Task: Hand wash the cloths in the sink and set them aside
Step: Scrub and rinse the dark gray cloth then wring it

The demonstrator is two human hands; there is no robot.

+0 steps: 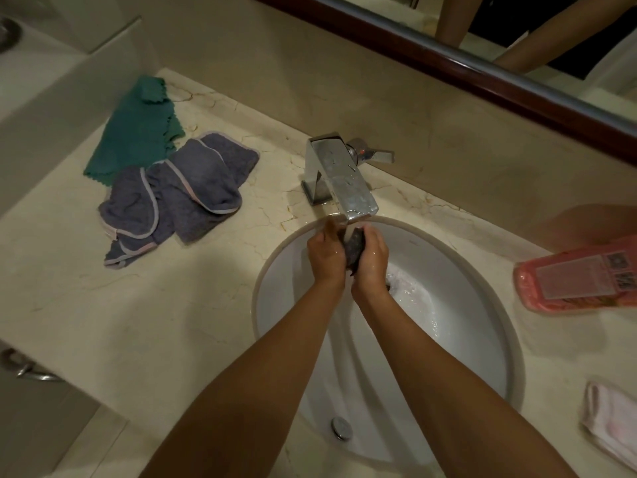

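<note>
Head view. Left of the sink (272, 270), on the surface (172, 322): green cloth (134, 129), grey cloths (179, 191). Over the sink, under the running tap (341, 181): left hand (325, 257) and right hand (370, 263), fingers clamped on a dark cloth (355, 250). Step: rinsing. Next, likely: wring, set aside.

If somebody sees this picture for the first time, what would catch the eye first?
First, the two hands, left hand and right hand, squeezing a dark cloth under the chrome tap over the white sink. Next, the grey cloths and green cloth on the counter at left, and the pink bottle at right.
</note>
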